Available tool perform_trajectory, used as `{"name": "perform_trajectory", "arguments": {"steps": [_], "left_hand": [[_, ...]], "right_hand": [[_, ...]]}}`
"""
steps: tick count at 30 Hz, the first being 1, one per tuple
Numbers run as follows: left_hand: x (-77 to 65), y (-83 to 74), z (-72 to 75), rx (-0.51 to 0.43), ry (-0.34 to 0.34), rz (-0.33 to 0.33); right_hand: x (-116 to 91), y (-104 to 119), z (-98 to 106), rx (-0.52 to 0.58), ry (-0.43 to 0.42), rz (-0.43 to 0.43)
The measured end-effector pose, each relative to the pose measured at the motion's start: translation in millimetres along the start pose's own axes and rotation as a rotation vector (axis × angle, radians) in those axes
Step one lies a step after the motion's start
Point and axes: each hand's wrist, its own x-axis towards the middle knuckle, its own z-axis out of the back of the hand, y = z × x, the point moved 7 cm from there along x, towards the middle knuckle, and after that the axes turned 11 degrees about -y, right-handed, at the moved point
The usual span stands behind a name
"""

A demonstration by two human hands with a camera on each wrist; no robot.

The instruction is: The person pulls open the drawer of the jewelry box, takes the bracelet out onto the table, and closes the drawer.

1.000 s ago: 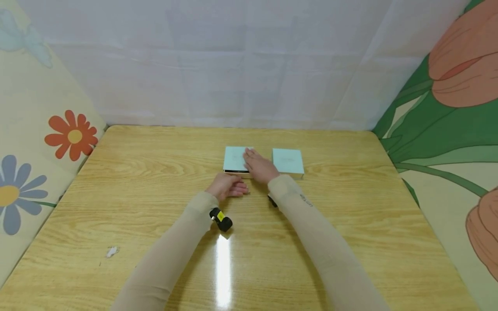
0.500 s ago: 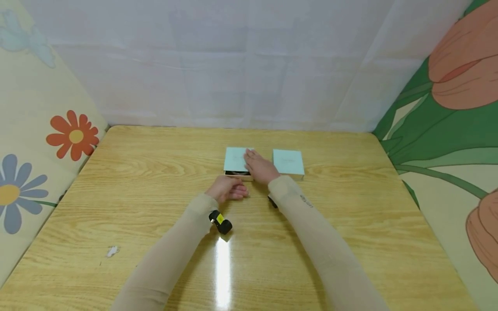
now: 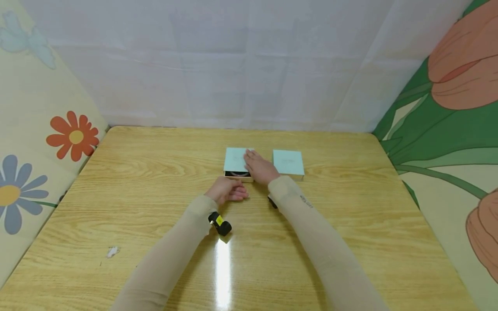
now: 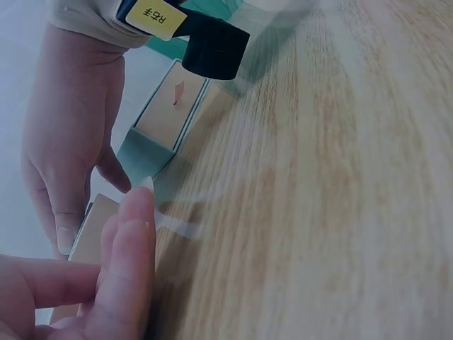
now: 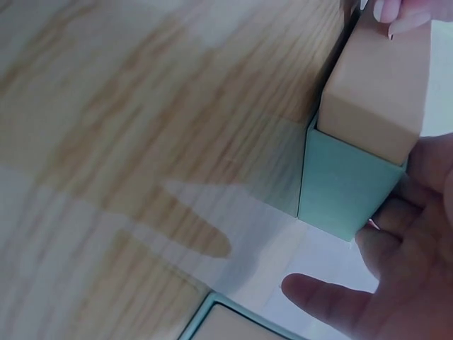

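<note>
A mint drawer box (image 3: pixel 234 160) lies on the table, its beige drawer (image 5: pixel 375 92) slid partly out toward me. Inside the gap, something dark with a pale curved edge (image 3: pixel 238 174) shows; its kind is unclear. My left hand (image 3: pixel 225 190) pinches at the drawer's front, where a small pull tab is mostly covered by the fingertips (image 5: pixel 403 18). Across the right part of the box's top lies my right hand (image 3: pixel 261 167), fingers extended and thumb apart from the box. To its right sits a second mint box (image 3: pixel 288 162), closed, with a ribbon tab (image 4: pixel 178 92) on its beige front.
The wooden table (image 3: pixel 155 172) reaches back to a white cloth backdrop (image 3: pixel 241 65). Flower-painted panels (image 3: pixel 23 108) stand on both sides. A worn white patch (image 3: pixel 113 251) marks the surface at left front. A black wrist camera (image 3: pixel 220 223) hangs from the left wrist.
The drawer has slid out toward me, widening the dark gap. My left hand has drawn slightly nearer with it. The right hand stays on the box top; the second box has not moved.
</note>
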Motion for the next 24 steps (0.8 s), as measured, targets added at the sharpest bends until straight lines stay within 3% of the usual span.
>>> {"name": "perform_trajectory", "arguments": {"steps": [24], "left_hand": [[-3.6,3.5,0.6,-0.001,0.000,0.007]], "right_hand": [[-1.6,1.8,2.0,0.001,0.008,0.002]]}}
